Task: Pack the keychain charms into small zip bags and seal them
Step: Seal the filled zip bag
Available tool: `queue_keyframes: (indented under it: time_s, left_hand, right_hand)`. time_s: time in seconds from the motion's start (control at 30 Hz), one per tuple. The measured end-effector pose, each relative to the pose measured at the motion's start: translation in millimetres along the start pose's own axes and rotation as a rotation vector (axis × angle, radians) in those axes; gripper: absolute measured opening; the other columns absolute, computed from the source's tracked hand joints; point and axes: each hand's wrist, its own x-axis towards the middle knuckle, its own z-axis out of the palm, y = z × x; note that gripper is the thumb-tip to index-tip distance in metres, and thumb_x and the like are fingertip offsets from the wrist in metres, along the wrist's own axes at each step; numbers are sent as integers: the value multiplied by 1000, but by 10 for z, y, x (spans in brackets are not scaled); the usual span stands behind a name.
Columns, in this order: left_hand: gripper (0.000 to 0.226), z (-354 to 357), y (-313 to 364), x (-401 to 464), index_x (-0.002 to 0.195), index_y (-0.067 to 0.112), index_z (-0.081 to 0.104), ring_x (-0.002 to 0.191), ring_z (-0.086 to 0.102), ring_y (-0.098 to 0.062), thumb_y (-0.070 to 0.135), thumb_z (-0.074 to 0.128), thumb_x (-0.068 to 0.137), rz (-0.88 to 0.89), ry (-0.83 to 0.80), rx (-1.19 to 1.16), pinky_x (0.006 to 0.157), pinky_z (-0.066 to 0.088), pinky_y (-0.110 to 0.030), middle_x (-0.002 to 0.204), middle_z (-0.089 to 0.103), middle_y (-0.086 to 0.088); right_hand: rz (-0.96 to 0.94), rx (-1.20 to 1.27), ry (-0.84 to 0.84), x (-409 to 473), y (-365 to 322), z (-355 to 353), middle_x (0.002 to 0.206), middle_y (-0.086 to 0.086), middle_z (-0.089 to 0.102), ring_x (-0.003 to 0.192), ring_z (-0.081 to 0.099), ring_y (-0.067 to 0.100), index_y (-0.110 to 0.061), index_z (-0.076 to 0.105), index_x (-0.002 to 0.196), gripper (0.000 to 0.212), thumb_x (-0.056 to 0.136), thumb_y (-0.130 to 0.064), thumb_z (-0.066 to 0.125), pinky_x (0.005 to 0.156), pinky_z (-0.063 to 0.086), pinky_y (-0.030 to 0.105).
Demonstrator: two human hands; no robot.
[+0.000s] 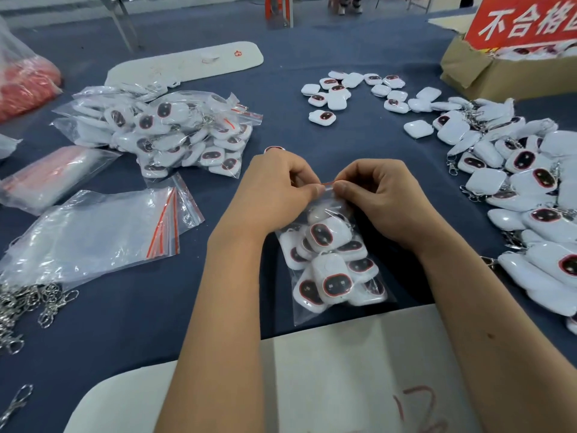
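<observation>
Fingers of left hand and right hand pinched on red zip strip of limp, slippery clear plastic bag, bulging with hard white charms, low on navy worktop; likeliest best held there.

Your left hand and right hand meet thumb to thumb, fingers curled in a pinch; forearms converge from below, wrists apparently raised slightly, bare to the elbow.
</observation>
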Motion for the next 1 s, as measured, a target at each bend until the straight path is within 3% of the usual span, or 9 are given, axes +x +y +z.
queue_keyframes:
  time_s: [0.23,0.4,0.53,0.67,0.87,1.0]
  left_hand:
    - [16,-2,-14,-20,78,27,71,66,57,-7,26,76,93,-15,-68,-45,64,43,-21,76,68,3]
    - [6,-10,-34,-28,85,23,78,67,60,-6,25,81,89,-5,-35,-111,64,47,-21,79,72,-2]
    - [9,-6,-73,-36,80,21,77,68,60,-12,21,82,88,-5,-24,-110,68,51,-31,78,72,-7]
    - [8,6,-72,-43,80,23,79,66,63,-8,23,84,85,11,1,-152,64,50,-23,72,73,2]
    - [9,-29,-203,-71,77,21,80,61,62,-3,19,85,84,-64,14,-262,64,49,-23,64,71,8]
    - [13,-32,-218,-69,75,23,79,60,63,-4,17,85,84,-56,20,-273,63,50,-22,63,71,9]
  right_hand:
    - [-14,55,-11,-9,-18,16,79,2,78,68,67,4,-15,78,86,10,96,-14,75,66,54,16]
    - [-17,91,9,-11,-8,-6,71,-1,75,62,65,6,-15,77,83,13,95,-12,75,63,52,18]
    - [5,79,-49,-11,-13,20,74,-2,75,66,64,5,-18,76,85,13,98,-16,73,67,51,20]
    - [-17,83,-58,-21,-42,36,78,3,77,67,66,7,-16,79,88,8,96,-18,77,65,53,19]
    - [-10,59,22,-18,-15,24,72,-4,74,65,63,2,-17,76,81,15,94,-11,75,66,50,17]
    - [9,112,-43,-23,-41,53,79,-2,78,70,69,5,-16,78,86,9,95,-13,77,68,55,18]
